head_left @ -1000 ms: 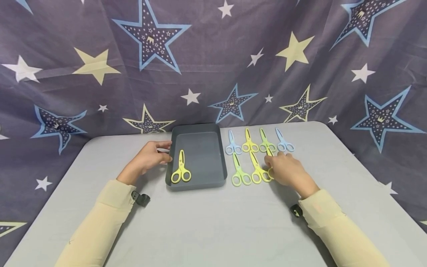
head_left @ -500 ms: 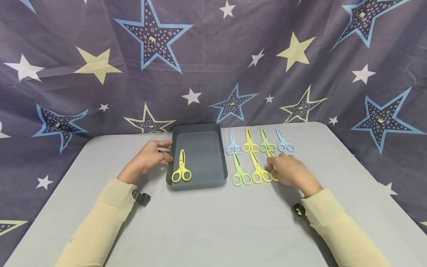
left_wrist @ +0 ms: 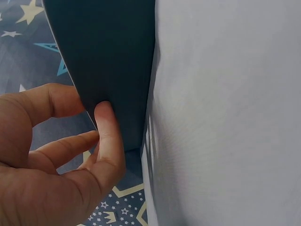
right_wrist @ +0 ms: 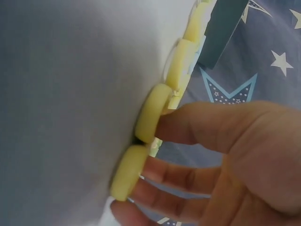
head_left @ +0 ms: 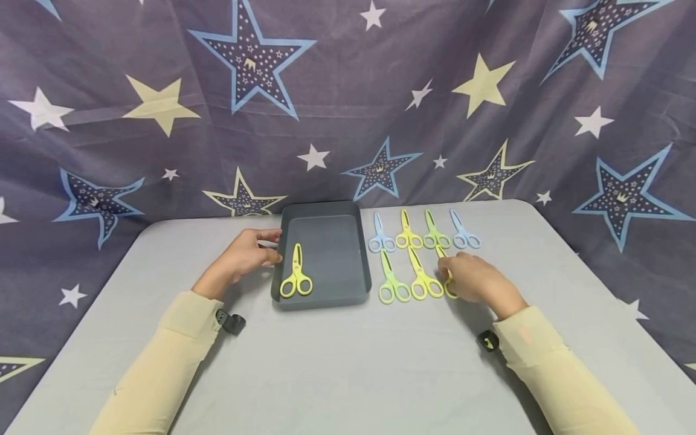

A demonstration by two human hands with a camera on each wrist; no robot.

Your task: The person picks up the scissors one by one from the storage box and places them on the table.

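Note:
In the head view, my left hand (head_left: pixel 247 257) pinches the left wall of a dark grey rectangular tray (head_left: pixel 339 296). Close up, the left wrist view has a fingertip on the tray's outer wall (left_wrist: pixel 110 56) and other fingers behind the rim. One pair of yellow scissors (head_left: pixel 296 275) lies inside the tray, toward its left. My right hand (head_left: pixel 473 275) grips another pair of yellow scissors (head_left: pixel 451 287) at the right end of the front row, partly covered by the hand. Its handle loops (right_wrist: pixel 153 113) show at my thumb and fingers in the right wrist view.
Left of the gripped pair lie yellow scissors (head_left: pixel 424 281) and light green scissors (head_left: pixel 391 284). Behind them is a row of blue scissors (head_left: pixel 380 238), yellow scissors (head_left: pixel 408 235), green scissors (head_left: pixel 435 235) and more blue scissors (head_left: pixel 464 235). A star-patterned curtain (head_left: pixel 348 90) backs the table (head_left: pixel 348 368).
My right hand has shifted slightly right with the yellow scissors, widening the gap to the pair beside them. My left hand and the tray hold their place.

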